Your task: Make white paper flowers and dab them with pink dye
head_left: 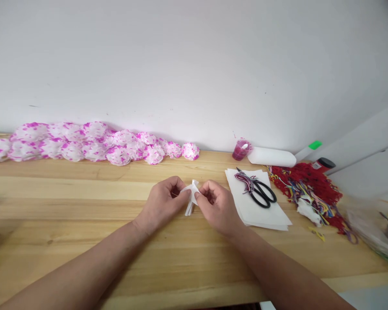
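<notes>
Both hands meet just above the table, pinching a small folded piece of white paper (193, 191). My left hand (166, 199) is closed on its left side, thumb and fingers pressed together. From the right, my right hand (217, 206) pinches the same paper, its thumb against the face. The paper's lower end hangs down in narrow pleats. Close to my right hand lies a stack of white paper sheets (268, 215). Black-handled scissors (263, 194) rest on the stack, with a small bunch of purple yarn (245, 181) by the blades.
Pink-spotted white paper flowers (93, 146) line the wall at the left on the wooden table (116, 185). Behind the sheets stand a cup of magenta liquid (241, 150) and a white roll (271, 156). Tangled yarn (310, 185) and a clear plastic bag (375, 228) lie at the right.
</notes>
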The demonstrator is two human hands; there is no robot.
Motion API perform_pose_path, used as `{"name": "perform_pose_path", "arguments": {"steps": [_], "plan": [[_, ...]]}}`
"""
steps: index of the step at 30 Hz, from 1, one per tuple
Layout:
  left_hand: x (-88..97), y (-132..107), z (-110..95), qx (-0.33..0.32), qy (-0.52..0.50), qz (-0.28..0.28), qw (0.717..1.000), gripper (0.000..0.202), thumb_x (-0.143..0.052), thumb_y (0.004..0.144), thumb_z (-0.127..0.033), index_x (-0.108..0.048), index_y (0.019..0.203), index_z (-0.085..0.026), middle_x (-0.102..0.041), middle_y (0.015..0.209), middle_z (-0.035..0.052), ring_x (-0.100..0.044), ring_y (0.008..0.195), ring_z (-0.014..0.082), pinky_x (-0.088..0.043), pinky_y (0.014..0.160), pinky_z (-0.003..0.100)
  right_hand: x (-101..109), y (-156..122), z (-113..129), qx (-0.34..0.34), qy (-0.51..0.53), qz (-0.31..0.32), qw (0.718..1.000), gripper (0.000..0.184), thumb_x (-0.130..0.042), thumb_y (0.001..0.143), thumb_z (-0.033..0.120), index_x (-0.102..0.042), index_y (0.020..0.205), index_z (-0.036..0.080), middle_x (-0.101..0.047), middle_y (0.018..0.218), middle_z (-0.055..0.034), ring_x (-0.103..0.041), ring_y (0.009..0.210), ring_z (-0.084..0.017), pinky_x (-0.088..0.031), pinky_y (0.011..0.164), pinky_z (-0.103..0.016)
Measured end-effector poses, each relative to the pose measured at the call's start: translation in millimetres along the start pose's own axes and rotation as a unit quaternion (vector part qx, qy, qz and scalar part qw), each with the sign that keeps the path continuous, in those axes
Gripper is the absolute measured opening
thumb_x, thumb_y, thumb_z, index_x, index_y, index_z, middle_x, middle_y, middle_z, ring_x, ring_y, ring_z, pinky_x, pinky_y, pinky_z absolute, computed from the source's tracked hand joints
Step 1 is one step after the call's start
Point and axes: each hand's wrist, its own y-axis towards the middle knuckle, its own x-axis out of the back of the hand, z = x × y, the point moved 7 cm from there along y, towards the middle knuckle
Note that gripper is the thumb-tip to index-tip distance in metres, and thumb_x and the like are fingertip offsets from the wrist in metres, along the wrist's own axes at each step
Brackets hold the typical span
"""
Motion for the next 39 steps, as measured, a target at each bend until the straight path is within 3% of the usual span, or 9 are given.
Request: {"name": "perform_pose_path", "arguments": {"steps": [4,12,21,27,32,39], "plan": [[-3.1,-1.9,-1.9,0.001,0.013,-0.002,1.000,0.021,-0.065,0.078,-0.036,-0.056,0.070,-0.019,-0.060,0.061,-0.0022,-0.051,0.052,0.0112,-0.037,0.048,0.021,-1.1,-0.6,0.5,0.000,0.002,0.007,1.000,0.015,-0.059,0.085,0.029,-0.052,0.074,0.021,-0.053,0.065,0.0039,-0.046,0.057,-0.011,-0.037,0.053,-0.023],[-5.9,0.5,5.6,0.022,-0.054,0.017,0.998,0.020,-0.065,0.078,-0.035,-0.054,0.072,-0.019,-0.059,0.061,-0.0025,-0.051,0.052,0.0112,-0.038,0.049,0.021,-2.7,1.4,-5.0,-0.025,0.065,0.018,0.997,0.021,-0.057,0.088,0.033,-0.050,0.072,0.021,-0.050,0.063,0.0046,-0.045,0.057,-0.011,-0.036,0.052,-0.023],[-5.1,0.7,4.2,0.030,-0.070,0.026,0.997,0.025,-0.065,0.081,-0.038,-0.052,0.071,-0.019,-0.059,0.062,-0.0025,-0.051,0.054,0.0110,-0.039,0.051,0.022,-1.6,-0.4,-2.2,-0.007,0.057,0.024,0.998,0.024,-0.053,0.091,0.034,-0.048,0.071,0.021,-0.045,0.061,0.0055,-0.040,0.055,-0.010,-0.033,0.051,-0.023],[-5.2,0.4,5.8,0.022,-0.045,0.023,0.999,0.023,-0.065,0.081,-0.037,-0.055,0.073,-0.019,-0.059,0.061,-0.0029,-0.051,0.054,0.0113,-0.037,0.050,0.022,-1.3,0.3,0.2,-0.005,0.020,0.013,1.000,0.019,-0.058,0.087,0.033,-0.053,0.073,0.021,-0.052,0.063,0.0040,-0.046,0.057,-0.011,-0.037,0.054,-0.023],[-6.7,1.6,9.2,0.036,-0.090,0.030,0.995,0.027,-0.066,0.081,-0.041,-0.052,0.072,-0.019,-0.060,0.064,-0.0027,-0.054,0.057,0.0117,-0.040,0.053,0.023,-1.0,0.3,-1.7,-0.008,0.043,0.010,0.999,0.017,-0.056,0.087,0.031,-0.053,0.074,0.021,-0.050,0.064,0.0043,-0.045,0.057,-0.011,-0.037,0.053,-0.023],[-3.5,-1.1,1.6,0.006,0.016,0.006,1.000,0.020,-0.064,0.082,-0.036,-0.056,0.076,-0.019,-0.061,0.066,-0.0025,-0.054,0.058,0.0119,-0.040,0.052,0.022,-0.5,-0.9,3.1,0.031,-0.023,0.007,0.999,0.016,-0.056,0.086,0.026,-0.050,0.072,0.021,-0.045,0.063,0.0051,-0.041,0.058,-0.011,-0.034,0.054,-0.024]]}}
